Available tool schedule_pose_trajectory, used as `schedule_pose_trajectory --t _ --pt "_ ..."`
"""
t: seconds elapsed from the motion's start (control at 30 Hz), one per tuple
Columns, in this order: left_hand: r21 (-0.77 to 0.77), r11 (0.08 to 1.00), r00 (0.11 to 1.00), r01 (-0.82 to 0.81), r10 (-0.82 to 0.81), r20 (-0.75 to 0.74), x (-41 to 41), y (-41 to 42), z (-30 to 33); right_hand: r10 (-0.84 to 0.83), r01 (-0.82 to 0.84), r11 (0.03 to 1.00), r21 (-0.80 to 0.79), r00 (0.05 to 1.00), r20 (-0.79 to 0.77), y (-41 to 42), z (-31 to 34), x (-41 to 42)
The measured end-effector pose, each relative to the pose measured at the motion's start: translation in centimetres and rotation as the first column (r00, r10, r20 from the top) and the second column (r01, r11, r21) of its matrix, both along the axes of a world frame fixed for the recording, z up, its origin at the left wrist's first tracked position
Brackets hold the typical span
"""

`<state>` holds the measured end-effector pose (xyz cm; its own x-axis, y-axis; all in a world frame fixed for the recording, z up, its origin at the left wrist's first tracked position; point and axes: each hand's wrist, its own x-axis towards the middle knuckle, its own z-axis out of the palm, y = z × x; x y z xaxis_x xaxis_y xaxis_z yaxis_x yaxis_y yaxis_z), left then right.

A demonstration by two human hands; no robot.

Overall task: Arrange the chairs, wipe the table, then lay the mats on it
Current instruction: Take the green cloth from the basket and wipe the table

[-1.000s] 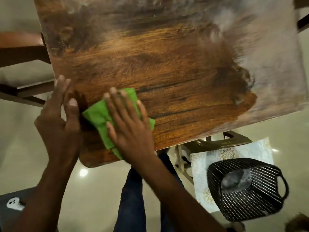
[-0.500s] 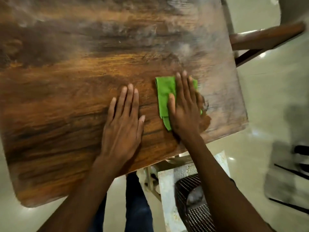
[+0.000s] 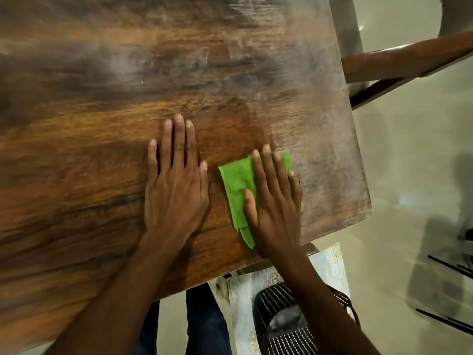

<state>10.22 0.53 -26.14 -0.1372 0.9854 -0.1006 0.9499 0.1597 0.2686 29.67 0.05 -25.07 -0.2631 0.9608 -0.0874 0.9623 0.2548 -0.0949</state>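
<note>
- Head view: the right hand (image 3: pixel 275 201) lies flat on the green cloth (image 3: pixel 236 187), its fingers (image 3: pixel 258 172) straight and slightly spread, thumb laid on the cloth too; it presses, it does not pinch.
- The left hand (image 3: pixel 175 185) rests palm-down on bare wood just beside the cloth, fingers straight and close together, holding nothing.
- The cloth sits folded near the table's (image 3: pixel 76 149) near right corner, partly hidden under the right hand.
- The wood around the hands looks dark and clean; a pale dusty haze covers the strip to the right of the cloth and the far part of the top.
- Judged from this, wiping is the step in hand, and unfinished.
- The next move calls for firm flat pressure carried across the hazy strip toward the right edge.
- A patterned mat (image 3: pixel 330 262) and a black basket (image 3: pixel 284 326) wait below the table edge; a chair (image 3: pixel 399 62) stands at the far right.
</note>
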Motion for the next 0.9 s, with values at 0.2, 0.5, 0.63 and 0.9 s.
schedule_pose_trajectory --t 0.2,0.5,0.63,0.9 --pt "0.02 1.0 1.0 -0.003 0.004 -0.024 0.3 -0.1 0.4 0.083 -0.078 0.988 0.131 0.996 -0.03 14.5 -1.3 -8.1" --pt "0.004 1.0 0.999 -0.021 0.021 -0.029 0.6 0.1 0.6 -0.018 0.018 1.0 -0.002 0.998 -0.057 5.4 0.4 0.7" --pt "-0.003 1.0 1.0 -0.025 0.025 -0.015 0.4 0.1 0.4 -0.023 0.022 0.996 -0.081 1.0 -0.007 0.0 0.5 4.1" --pt "-0.029 0.999 0.999 -0.023 0.022 -0.047 0.8 0.2 0.7 0.026 -0.024 0.998 0.051 0.999 -0.045 12.4 -0.5 -1.8"
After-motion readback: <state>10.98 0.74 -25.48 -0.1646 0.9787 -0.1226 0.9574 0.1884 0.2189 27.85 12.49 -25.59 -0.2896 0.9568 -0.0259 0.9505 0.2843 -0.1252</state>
